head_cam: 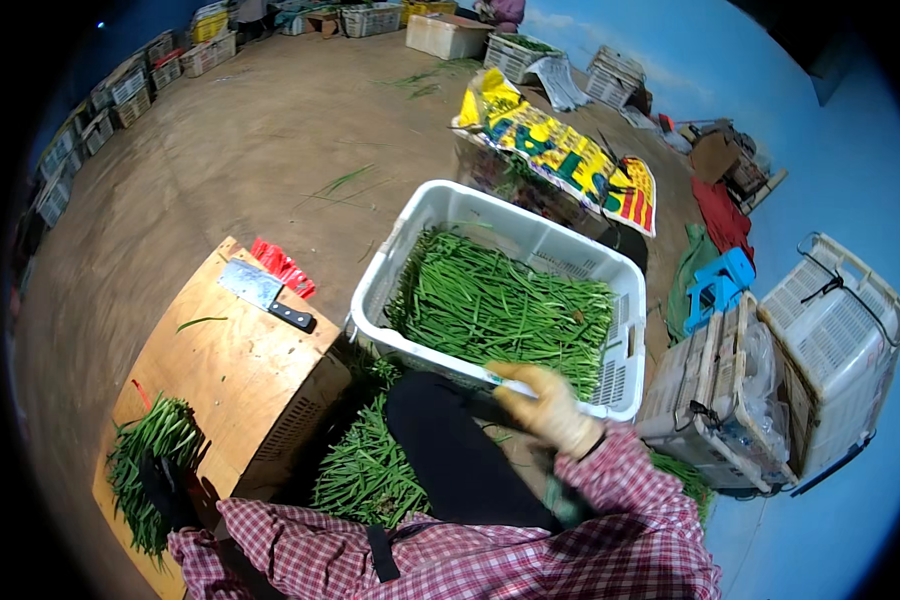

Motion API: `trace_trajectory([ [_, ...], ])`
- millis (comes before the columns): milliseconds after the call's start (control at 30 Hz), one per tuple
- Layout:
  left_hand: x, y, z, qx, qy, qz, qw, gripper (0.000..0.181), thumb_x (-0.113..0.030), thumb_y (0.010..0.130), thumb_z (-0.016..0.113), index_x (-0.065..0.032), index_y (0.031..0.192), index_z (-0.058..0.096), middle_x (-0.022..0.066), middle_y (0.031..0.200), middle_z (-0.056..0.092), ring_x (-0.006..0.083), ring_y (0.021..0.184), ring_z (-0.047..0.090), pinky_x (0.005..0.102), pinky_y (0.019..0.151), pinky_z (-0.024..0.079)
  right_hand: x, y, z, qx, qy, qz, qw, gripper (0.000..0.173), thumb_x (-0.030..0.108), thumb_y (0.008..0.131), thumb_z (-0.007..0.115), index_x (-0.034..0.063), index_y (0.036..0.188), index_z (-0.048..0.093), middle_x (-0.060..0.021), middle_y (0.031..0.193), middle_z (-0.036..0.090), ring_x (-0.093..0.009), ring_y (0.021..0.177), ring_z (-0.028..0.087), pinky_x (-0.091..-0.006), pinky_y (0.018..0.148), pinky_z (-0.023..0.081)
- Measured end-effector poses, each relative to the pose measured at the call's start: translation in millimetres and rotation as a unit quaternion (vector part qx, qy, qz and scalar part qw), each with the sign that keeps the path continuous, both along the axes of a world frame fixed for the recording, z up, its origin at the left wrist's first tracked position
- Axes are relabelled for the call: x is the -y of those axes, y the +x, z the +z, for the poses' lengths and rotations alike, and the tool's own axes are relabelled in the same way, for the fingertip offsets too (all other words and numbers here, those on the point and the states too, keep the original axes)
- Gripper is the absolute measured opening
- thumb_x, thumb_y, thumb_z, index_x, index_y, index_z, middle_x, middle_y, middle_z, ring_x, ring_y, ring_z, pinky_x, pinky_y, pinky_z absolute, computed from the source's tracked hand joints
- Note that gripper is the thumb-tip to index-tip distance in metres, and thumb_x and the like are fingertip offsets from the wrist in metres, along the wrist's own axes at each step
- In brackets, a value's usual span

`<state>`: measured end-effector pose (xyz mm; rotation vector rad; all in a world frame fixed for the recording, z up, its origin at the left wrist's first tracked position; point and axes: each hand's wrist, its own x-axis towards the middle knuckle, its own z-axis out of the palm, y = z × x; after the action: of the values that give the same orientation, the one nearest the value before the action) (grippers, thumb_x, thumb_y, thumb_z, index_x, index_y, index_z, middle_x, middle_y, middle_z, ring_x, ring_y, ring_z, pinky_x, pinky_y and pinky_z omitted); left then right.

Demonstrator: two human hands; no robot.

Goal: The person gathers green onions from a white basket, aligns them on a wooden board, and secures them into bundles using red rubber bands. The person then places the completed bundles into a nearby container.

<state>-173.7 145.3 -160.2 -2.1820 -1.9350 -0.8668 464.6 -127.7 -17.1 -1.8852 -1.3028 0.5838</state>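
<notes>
On the left, my left hand [163, 487] in a dark glove grips a bundle of long green leaf vegetables [154, 435], probably garlic chives, over a wooden board [217, 375]. Some of its fingers are lost in shadow and leaves. My right hand [544, 411], in a pale yellow glove, has its fingers and thumb around the near rim of a white plastic crate [403, 346]. Loose green stalks [495, 300] lie inside that crate, their pale ends mostly to the right. A cleaver [259, 289] with a black handle rests flat on the board's far end.
Red strips [283, 266] lie beside the board. More greens [371, 472] are heaped beside my leg [457, 457]. Beyond the crate is a yellow printed sack [555, 142]. White crates [720, 390] and a blue stool [720, 285] stand right. Another person [502, 11] is far back.
</notes>
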Motion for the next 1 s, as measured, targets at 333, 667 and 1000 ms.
trace_trajectory([
  [333,27.3,142.5,4.3,0.128,-0.05,-0.08,0.987,0.039,-0.022,0.103,0.058,-0.0048,0.139,0.055,0.0158,0.138,0.057,0.0286,0.127,0.056,0.0421,0.099,0.049,51.3,196.1,-137.1,0.062,-0.336,-0.088,0.936,0.065,0.039,0.082,0.075,0.007,0.137,0.059,-0.0218,0.132,0.063,-0.035,0.122,0.06,-0.0392,0.107,0.047],
  [667,44.8,257.6,25.2,0.026,-0.068,-0.191,0.979,0.031,-0.016,0.104,0.055,-0.0028,0.132,0.059,0.0152,0.134,0.061,0.0294,0.125,0.057,0.0419,0.107,0.045,-56.5,236.8,-277.4,0.438,-0.218,0.01,0.872,0.018,0.01,0.085,0.059,0.0108,0.094,0.074,-0.0105,0.094,0.07,-0.027,0.09,0.069,-0.0409,0.077,0.055],
  [1000,43.5,269.5,13.9,0.079,-0.121,-0.193,0.97,0.029,-0.011,0.105,0.052,-0.0002,0.131,0.059,0.0156,0.132,0.061,0.028,0.125,0.058,0.0403,0.107,0.045,-38.4,229.9,-253.4,0.27,-0.409,0.077,0.868,0.024,0.028,0.083,0.07,0.0069,0.091,0.075,-0.0154,0.089,0.072,-0.033,0.079,0.069,-0.0432,0.077,0.056],
])
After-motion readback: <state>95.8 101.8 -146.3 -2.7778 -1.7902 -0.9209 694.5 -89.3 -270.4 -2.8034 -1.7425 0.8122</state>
